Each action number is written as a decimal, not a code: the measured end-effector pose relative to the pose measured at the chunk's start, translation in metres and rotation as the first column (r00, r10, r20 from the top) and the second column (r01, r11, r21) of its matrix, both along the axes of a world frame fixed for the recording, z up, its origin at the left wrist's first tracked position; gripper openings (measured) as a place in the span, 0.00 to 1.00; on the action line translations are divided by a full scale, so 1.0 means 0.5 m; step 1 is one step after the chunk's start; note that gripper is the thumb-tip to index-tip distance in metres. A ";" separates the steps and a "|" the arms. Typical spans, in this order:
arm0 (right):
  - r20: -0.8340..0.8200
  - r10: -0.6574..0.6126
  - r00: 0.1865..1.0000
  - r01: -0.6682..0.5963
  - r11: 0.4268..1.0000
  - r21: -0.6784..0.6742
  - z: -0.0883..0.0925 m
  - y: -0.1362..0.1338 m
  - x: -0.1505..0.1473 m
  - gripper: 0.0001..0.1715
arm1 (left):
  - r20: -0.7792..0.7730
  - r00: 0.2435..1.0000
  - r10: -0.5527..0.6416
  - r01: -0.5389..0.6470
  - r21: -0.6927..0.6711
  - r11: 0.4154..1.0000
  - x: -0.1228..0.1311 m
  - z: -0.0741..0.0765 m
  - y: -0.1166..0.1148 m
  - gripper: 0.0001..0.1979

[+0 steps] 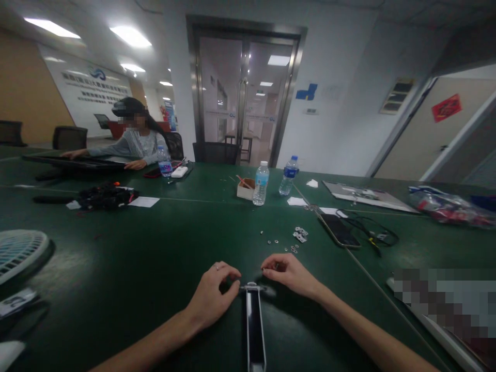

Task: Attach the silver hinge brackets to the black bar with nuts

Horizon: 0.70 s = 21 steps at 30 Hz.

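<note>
A long narrow metal frame (263,330) with a dark middle lies on the green table, pointing away from me. Across its far end runs a thin metal rod (253,288), which sticks out on both sides. My left hand (215,289) is curled at the rod's left end, thumb and forefinger closed around its tip. Beyond the rod's right end, my right hand (290,274) is raised a little with its fingertips pinched together. A tiny dark piece shows at those fingertips, too small to name.
Several small metal rings (276,241) and a pile of small metal plates (300,234) lie ahead. Farther back are a small box (245,189), water bottles (261,183) and a phone (339,230). A person (135,134) sits across at left. A white fan (21,253) is at far left.
</note>
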State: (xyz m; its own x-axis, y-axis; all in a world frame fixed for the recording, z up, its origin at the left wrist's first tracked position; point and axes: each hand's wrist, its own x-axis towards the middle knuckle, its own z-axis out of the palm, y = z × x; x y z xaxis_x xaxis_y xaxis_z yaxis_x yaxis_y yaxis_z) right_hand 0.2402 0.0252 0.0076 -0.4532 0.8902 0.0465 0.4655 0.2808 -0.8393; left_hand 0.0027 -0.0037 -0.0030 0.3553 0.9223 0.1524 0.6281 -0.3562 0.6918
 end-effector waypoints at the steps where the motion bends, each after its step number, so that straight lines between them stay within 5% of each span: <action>1: 0.017 -0.008 1.000 0.007 1.000 0.018 -0.008 -0.007 0.006 0.14 | -0.032 0.999 -0.015 0.014 -0.011 1.000 0.002 0.001 0.000 0.10; 11: 0.100 0.018 0.995 -0.039 0.976 0.212 -0.036 -0.050 0.015 0.08 | -0.188 0.978 -0.087 0.076 -0.064 0.995 0.005 0.005 0.000 0.10; 21: 0.130 0.024 0.991 -0.051 0.976 0.210 -0.026 -0.056 0.009 0.07 | -0.177 0.978 -0.114 0.103 -0.074 0.992 0.004 0.007 0.000 0.10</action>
